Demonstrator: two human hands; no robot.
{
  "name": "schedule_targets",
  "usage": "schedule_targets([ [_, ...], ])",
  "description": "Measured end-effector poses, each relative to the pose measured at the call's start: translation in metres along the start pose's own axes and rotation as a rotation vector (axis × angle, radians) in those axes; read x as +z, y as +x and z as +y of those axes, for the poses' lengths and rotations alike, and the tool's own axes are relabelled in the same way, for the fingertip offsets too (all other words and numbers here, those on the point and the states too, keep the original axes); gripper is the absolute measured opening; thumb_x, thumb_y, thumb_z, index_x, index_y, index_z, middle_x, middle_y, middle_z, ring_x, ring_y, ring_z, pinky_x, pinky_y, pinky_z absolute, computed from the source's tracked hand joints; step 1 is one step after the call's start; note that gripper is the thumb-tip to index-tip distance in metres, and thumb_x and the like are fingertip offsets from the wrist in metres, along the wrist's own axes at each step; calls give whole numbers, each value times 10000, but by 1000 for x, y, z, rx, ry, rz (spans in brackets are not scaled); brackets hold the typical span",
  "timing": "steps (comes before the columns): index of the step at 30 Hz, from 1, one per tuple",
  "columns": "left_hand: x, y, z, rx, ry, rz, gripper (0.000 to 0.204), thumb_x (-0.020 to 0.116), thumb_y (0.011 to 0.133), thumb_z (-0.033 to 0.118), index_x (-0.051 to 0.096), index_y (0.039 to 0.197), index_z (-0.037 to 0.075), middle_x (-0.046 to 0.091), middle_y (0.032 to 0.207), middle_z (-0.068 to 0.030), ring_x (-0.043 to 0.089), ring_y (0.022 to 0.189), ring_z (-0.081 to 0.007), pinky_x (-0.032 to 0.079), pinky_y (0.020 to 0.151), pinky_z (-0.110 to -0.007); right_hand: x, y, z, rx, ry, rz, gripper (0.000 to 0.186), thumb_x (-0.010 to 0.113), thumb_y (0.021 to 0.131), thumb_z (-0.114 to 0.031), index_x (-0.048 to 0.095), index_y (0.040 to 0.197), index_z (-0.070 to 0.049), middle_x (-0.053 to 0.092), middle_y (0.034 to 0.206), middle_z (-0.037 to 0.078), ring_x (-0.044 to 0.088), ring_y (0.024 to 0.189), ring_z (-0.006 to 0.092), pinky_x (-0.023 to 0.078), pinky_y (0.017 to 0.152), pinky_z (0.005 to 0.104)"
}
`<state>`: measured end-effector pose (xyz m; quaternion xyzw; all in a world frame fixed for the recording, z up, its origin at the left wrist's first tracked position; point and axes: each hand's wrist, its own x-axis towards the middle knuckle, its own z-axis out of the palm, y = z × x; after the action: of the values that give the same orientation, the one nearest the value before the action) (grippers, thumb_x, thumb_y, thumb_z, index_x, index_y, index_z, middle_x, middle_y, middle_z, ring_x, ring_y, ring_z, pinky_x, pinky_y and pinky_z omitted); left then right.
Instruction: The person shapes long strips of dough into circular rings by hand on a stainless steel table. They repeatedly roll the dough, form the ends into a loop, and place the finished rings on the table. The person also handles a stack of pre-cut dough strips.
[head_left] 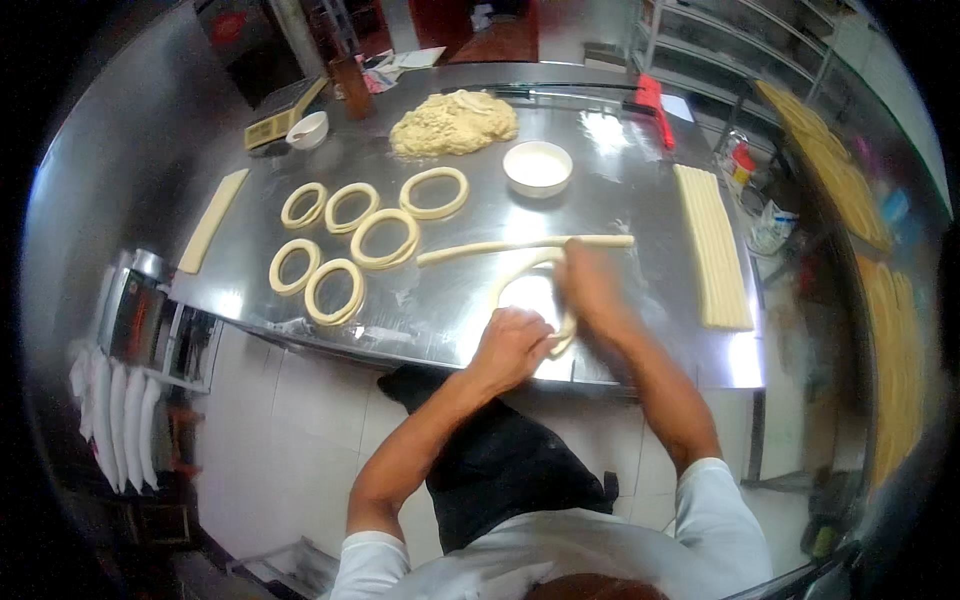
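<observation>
A dough strand bent into a large loop [520,264] lies on the metal table near its front edge. My left hand [515,345] is at the loop's near side, fingers curled closed on the dough. Over the loop's right side is my right hand [592,285], smeared by motion, so its fingers do not show clearly. Just beyond the loop, a straight dough rope [475,250] runs left to right, partly behind the right hand. To the left lie several finished-looking dough rings [372,263], each of doubled strands.
A big dough mound [455,125] and a white bowl [538,185] of white contents stand farther back. Cut dough strips [712,250] lie at right, one flat strip [213,222] at left. A scale [285,115], small bowl [307,132] and red-bladed tool [655,105] sit toward the back.
</observation>
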<state>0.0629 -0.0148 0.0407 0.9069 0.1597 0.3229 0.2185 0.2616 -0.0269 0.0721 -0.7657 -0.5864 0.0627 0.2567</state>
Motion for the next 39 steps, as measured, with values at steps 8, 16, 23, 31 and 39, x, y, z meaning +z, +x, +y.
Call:
schedule_targets([
  [8, -6, -26, 24, -297, 84, 415, 142, 799, 861, 101, 728, 952, 19, 704, 943, -135, 719, 826, -313, 578, 673, -437, -53, 27, -68, -168, 260, -54, 349, 667, 961, -246, 702, 1165, 34, 749, 1044, 250, 748, 948, 382, 574, 839, 472],
  [16, -45, -54, -8, -166, 446, 195, 326, 840, 819, 152, 706, 1101, 58, 689, 1090, -110, 656, 1086, -364, 461, 1074, -574, 0, -48, -16, -650, 164, -418, 431, 796, 856, -212, 659, 1221, -28, 657, 1325, 174, 631, 1181, 353, 473, 1064, 469],
  [23, -35, -58, -46, -160, 134, 14, 237, 784, 887, 112, 732, 1112, 58, 704, 1131, -139, 655, 1193, -336, 385, 1182, -594, 28, -56, -10, -621, 229, -228, 221, 702, 943, -191, 684, 1081, -20, 685, 1097, 132, 631, 1065, 348, 430, 1083, 492],
  [31, -29, -54, -49, -238, 102, 33, 171, 743, 921, 101, 712, 1070, 23, 707, 1070, -148, 669, 1073, -365, 348, 1200, -602, 43, -59, -19, -570, 243, -108, 181, 684, 975, -194, 682, 1064, -36, 677, 1042, 109, 643, 1071, 329, 413, 1152, 557],
  [39, -22, -60, -52, -262, 27, 79, 166, 732, 920, 59, 694, 1076, 17, 702, 1045, -142, 667, 1067, -361, 340, 1212, -609, 61, -56, -12, -596, 295, -134, 146, 692, 975, -187, 681, 1014, -47, 673, 1001, 97, 651, 1040, 309, 395, 1174, 583],
])
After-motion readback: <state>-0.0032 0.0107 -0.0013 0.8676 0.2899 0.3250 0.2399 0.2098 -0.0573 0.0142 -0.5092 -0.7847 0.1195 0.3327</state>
